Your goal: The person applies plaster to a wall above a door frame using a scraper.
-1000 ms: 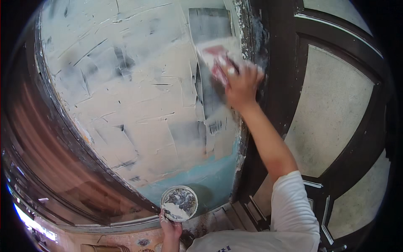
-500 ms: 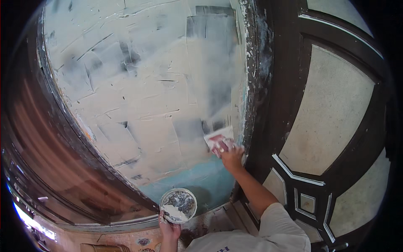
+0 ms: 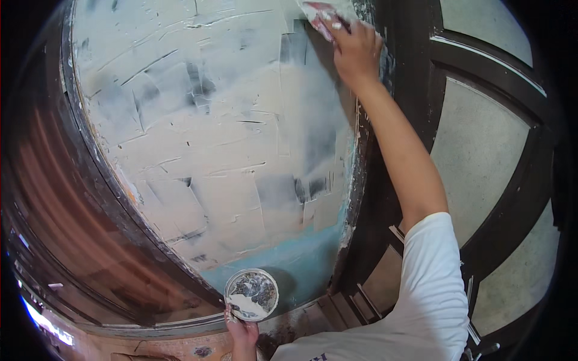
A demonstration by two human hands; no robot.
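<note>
My right hand [image 3: 359, 54] is raised high on the wall's right side, its fingers closed round a putty knife [image 3: 325, 17] with a reddish, smeared handle and a wide blade against the surface. Pale filler covers most of the wall [image 3: 235, 186] in uneven strokes, with dark grey patches showing through and a turquoise strip [image 3: 283, 257] along the bottom. Low in front of me, my left hand [image 3: 242, 330] grips the rim of a round tub [image 3: 274, 302]. White putty [image 3: 245, 305] lies in the tub's near part, and streaked residue coats the rest of its inside.
A dark wooden door with pale panels [image 3: 481, 162] stands at the right, beside a worn, paint-splashed frame [image 3: 355, 207]. To the left, a dark frame edge [image 3: 120, 210] borders reddish-brown wood [image 3: 66, 216]. Wooden ledges [image 3: 343, 310] sit below the wall.
My right hand has swept the putty knife from the wall's lower right up to its top right, stretching the arm out. My left hand and the tub have barely moved.
</note>
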